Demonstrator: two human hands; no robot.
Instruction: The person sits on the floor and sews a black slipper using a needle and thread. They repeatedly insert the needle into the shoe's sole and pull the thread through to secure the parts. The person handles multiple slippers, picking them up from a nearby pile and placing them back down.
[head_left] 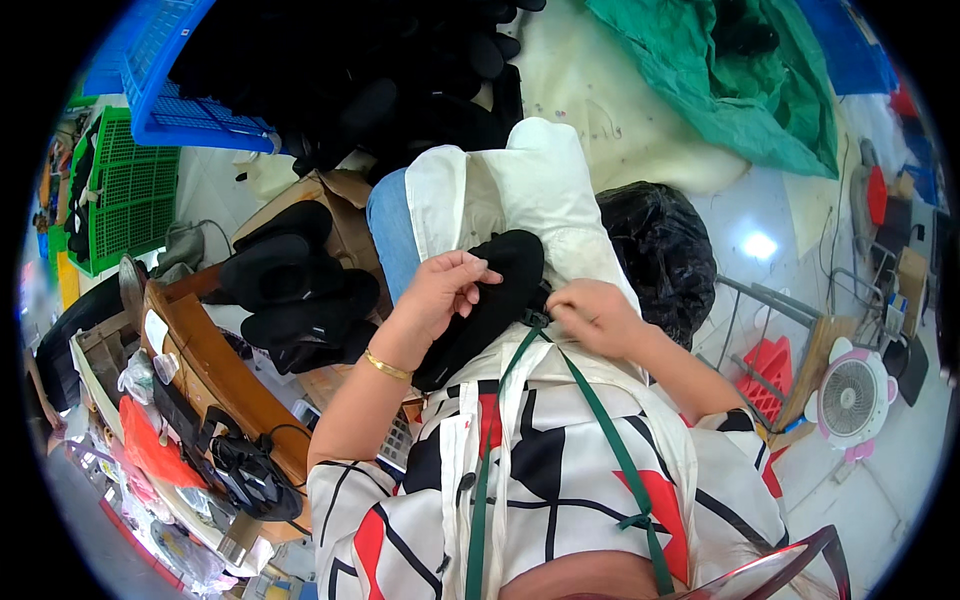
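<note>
- Head view: black slipper (pixel 517 268) lies on the white apron (pixel 565 185) over the lap, at the waist side, well apart from its far edge.
- Left hand (pixel 446 290) is over the slipper, fingertips closed together; if they pinch something small, I cannot tell.
- Right hand (pixel 598 316) is curled just beside the slipper; whether its grip is closed, I cannot tell.
- Slipper seems light, soft, not slippery; better hold its long edges.

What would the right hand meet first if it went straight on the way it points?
The right hand points left and slightly away from the body, so it would likely meet the black shoe-shaped piece first. Depth is unclear here; the two may already be touching.
</note>
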